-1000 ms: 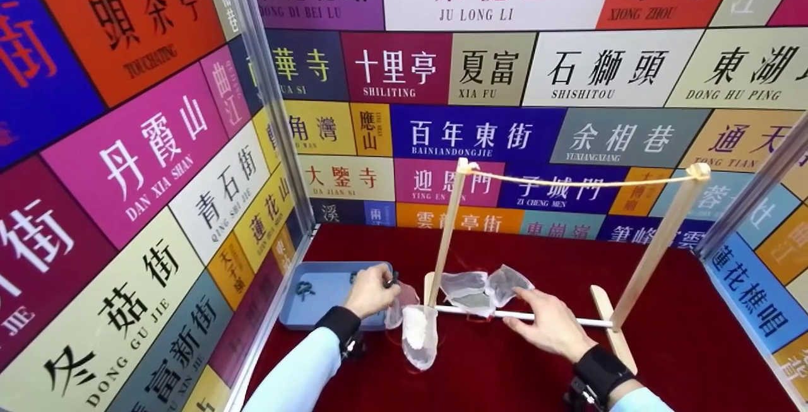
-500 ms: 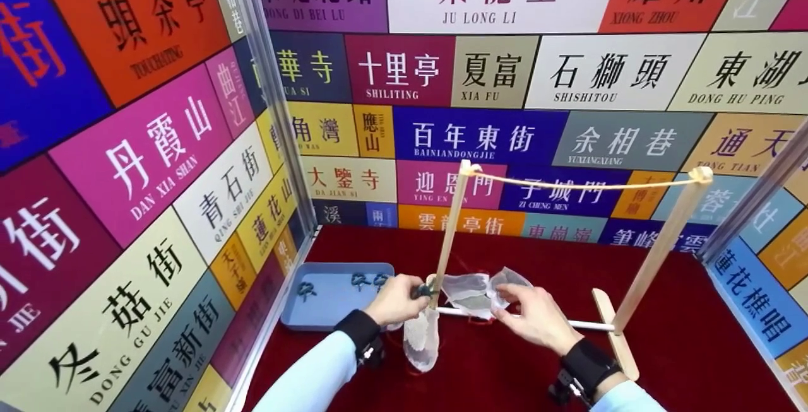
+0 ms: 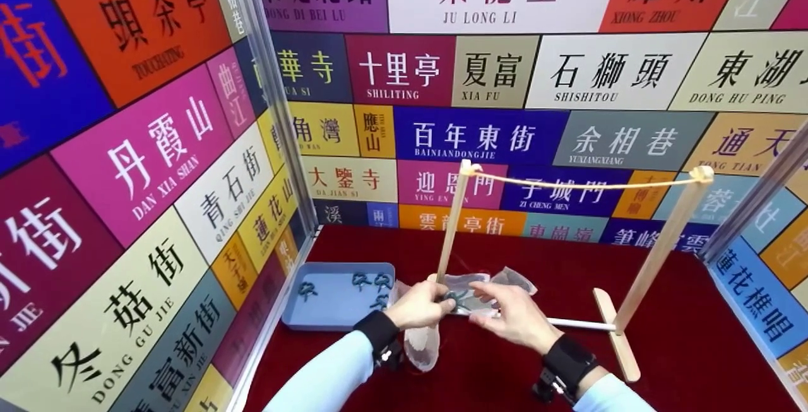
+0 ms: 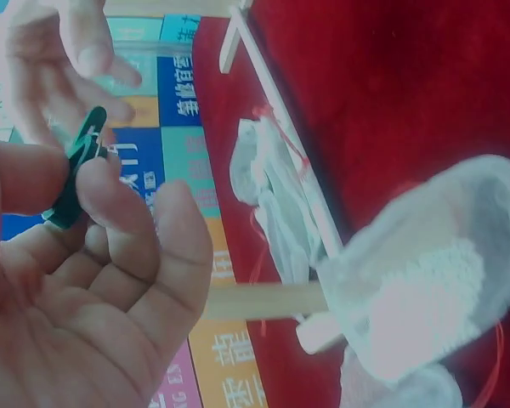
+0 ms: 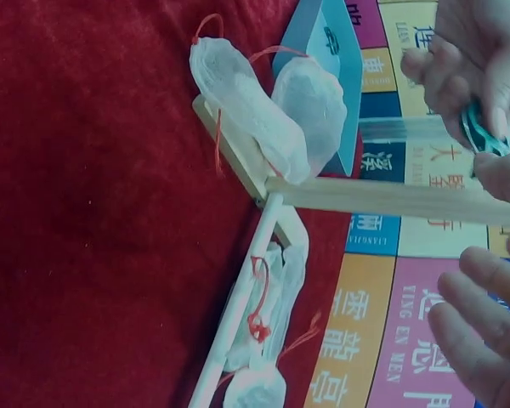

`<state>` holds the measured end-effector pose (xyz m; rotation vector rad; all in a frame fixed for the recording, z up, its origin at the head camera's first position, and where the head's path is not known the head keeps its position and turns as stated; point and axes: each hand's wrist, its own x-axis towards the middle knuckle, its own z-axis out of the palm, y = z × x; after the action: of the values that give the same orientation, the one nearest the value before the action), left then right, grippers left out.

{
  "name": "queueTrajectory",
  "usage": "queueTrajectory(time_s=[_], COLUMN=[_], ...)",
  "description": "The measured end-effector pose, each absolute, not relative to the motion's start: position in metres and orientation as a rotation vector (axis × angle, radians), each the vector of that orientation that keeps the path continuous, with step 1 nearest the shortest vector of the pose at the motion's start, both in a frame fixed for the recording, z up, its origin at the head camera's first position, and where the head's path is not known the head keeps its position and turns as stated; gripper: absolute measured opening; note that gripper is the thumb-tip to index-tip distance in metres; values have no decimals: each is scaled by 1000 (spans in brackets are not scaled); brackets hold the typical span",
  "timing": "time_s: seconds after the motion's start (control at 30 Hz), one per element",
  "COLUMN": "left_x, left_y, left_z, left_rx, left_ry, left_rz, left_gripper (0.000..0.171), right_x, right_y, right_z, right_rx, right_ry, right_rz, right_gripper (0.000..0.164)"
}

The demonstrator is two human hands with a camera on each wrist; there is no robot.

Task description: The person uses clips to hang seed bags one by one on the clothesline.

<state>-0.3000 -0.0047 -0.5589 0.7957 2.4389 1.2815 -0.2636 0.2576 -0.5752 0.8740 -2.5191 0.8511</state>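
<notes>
My left hand (image 3: pixel 416 306) pinches a small dark green clip (image 4: pixel 75 170) between thumb and fingers, raised beside the stand's left wooden post (image 3: pixel 452 235). Close to the clip's right side is my right hand (image 3: pixel 514 317), its fingers spread and slightly bent, holding nothing. Below the left hand lies a white mesh bag (image 3: pixel 421 347) with white granules inside, clearer in the left wrist view. Another pale mesh bag (image 5: pixel 310 115) lies against the tray. Flatter mesh bags (image 3: pixel 519 279) with red drawstrings lie behind the white rod (image 3: pixel 577 323), partly hidden by my hands.
A blue tray (image 3: pixel 328 311) at the left holds several more green clips (image 3: pixel 361 281). Between the left post and the right post (image 3: pixel 659 254), a yellowish cord (image 3: pixel 581 185) runs across the top. Wooden feet (image 3: pixel 615 336) rest on the dark red cloth (image 3: pixel 505 380). Sign-covered walls (image 3: pixel 480 71) stand behind.
My left hand has carried the green clip from the tray rightward, past the left post. My right hand has moved left and up, off the mesh bags, towards the clip.
</notes>
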Motion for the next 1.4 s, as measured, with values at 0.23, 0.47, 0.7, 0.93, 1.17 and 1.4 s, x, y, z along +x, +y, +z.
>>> queueTrajectory(time_s=[0.23, 0.47, 0.7, 0.93, 1.17, 1.4], left_x=[-295, -296, -300, -286, -272, -269], left_y=[1, -3, -18, -28, -18, -26], left_z=[-559, -561, -577, -613, -668, -691], left_rx=[734, 725, 929, 868, 802, 768], left_ry=[2278, 2222, 2657, 2954, 3086, 3143], left_rz=[1379, 1423, 1140, 645, 205, 156], left_gripper=[28, 29, 17, 23, 97, 50], right_x=[-263, -266, -271, -268, -267, -267], right_y=[257, 261, 276, 299, 312, 318], right_z=[-581, -581, -589, -603, -606, -608], right_rx=[973, 1043, 984, 896, 877, 875], right_ry=[-2346, -2213, -2185, -2197, -2246, -2250], right_rz=[798, 794, 728, 599, 494, 503], right_gripper=[50, 46, 40, 30, 25, 24])
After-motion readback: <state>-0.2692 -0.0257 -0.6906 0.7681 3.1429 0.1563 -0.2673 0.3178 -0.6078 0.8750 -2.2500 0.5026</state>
